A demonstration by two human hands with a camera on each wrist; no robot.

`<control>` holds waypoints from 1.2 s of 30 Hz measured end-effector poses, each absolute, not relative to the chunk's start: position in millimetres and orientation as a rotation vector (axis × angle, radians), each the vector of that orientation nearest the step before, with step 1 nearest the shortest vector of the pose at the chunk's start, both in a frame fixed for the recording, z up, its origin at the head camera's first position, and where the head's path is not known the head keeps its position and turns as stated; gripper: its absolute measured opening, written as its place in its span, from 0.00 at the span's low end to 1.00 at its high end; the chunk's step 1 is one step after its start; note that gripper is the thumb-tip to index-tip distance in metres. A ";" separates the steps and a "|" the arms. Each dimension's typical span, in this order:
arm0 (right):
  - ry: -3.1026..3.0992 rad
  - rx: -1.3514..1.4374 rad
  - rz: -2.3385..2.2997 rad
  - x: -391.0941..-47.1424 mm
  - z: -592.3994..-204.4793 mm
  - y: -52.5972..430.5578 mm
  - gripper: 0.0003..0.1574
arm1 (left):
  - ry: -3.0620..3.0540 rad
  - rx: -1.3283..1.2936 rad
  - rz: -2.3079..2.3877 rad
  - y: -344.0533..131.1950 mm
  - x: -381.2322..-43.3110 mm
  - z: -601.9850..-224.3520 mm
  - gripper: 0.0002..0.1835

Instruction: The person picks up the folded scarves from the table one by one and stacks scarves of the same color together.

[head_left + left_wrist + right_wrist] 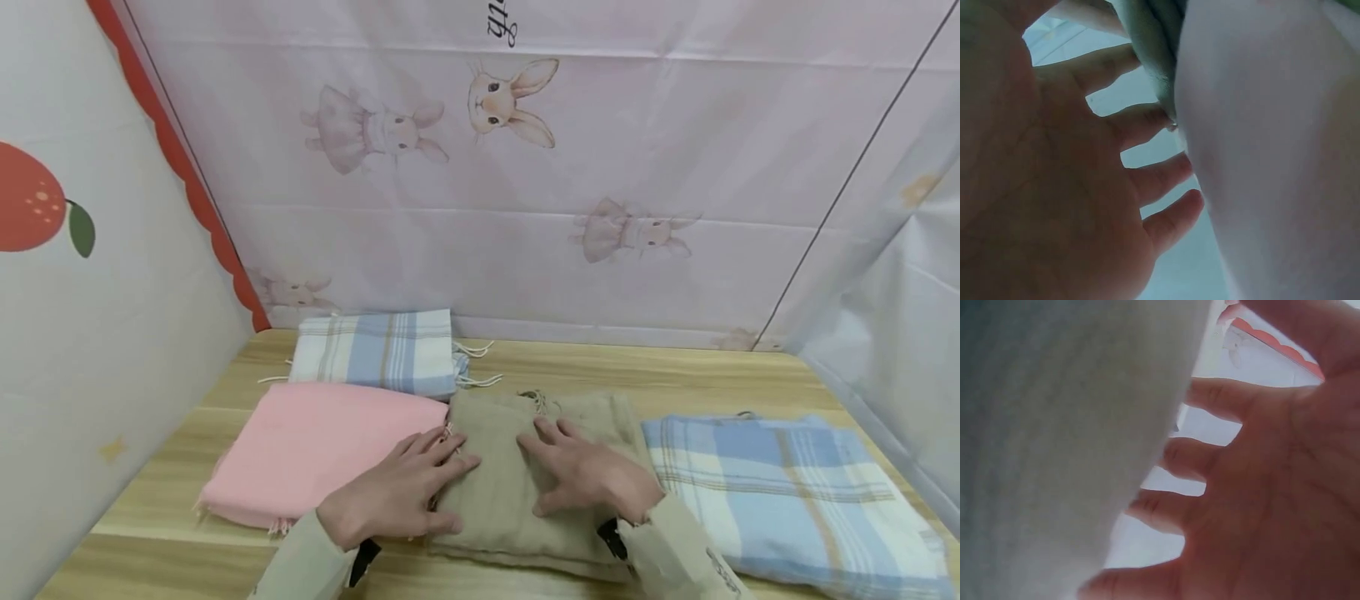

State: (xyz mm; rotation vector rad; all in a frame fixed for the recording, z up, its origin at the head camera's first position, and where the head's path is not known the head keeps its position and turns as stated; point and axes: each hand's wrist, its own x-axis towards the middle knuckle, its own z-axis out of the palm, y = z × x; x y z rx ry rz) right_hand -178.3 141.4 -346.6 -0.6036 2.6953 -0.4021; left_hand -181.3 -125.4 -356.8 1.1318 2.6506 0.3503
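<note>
A folded khaki scarf (495, 492) with a small fringe lies in front of me on the wooden table. My right hand (592, 475) rests on it with fingers spread; in the right wrist view its fingertips meet the khaki cloth (1060, 444). At the seam between the khaki scarf and a folded pink scarf (315, 450) is my left hand (397, 492), fingers extended and apart. The left wrist view shows those fingertips against the khaki edge (1150, 50) and the pink cloth (1285, 150). Neither hand grips anything.
Behind the pink scarf lies a folded blue-and-white plaid scarf (375, 350) with white tassels. Another blue plaid scarf (787, 500) is spread to the right of the khaki one. A rabbit-print backdrop (487, 250) stands behind the wooden table (570, 362), with white side panels left and right.
</note>
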 end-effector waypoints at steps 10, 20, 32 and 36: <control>2.681 -0.576 -0.425 -189.6 -347.6 142.6 0.57 | 2.641 1.106 0.296 -120.0 -189.3 -358.8 0.36; 2.661 -0.626 -0.457 -195.9 -344.1 149.5 0.55 | 2.731 1.210 0.238 -112.8 -192.1 -356.2 0.31; 2.977 -0.742 -0.502 -192.0 -334.1 211.0 0.35 | 2.851 1.437 0.189 -69.2 -193.2 -347.6 0.21; 3.036 -0.638 -0.487 -188.9 -331.0 240.0 0.33 | 2.818 1.442 0.240 -49.3 -192.2 -348.0 0.20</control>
